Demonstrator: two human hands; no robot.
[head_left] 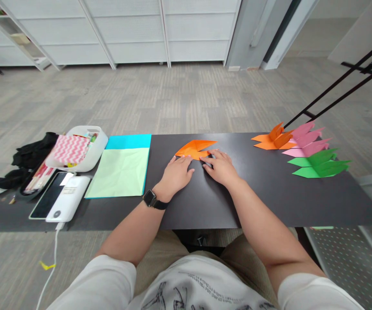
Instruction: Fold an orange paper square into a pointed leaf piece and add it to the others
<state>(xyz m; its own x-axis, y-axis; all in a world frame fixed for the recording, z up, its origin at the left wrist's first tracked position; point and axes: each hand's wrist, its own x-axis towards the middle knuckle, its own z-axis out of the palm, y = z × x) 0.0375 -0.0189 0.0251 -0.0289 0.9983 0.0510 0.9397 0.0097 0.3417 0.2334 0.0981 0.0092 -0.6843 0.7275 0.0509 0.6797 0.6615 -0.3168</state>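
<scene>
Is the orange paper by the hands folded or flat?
Folded: the orange paper shows pointed flaps and layered creases, not one flat sheet.

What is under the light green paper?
A blue sheet peeks out along the top and right edges of the light green paper. Whatever else lies beneath is covered.

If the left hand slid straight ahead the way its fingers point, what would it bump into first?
The orange folded paper: the left hand lies flat on the black table, fingertips right at the paper's near edge, probably touching.
</scene>
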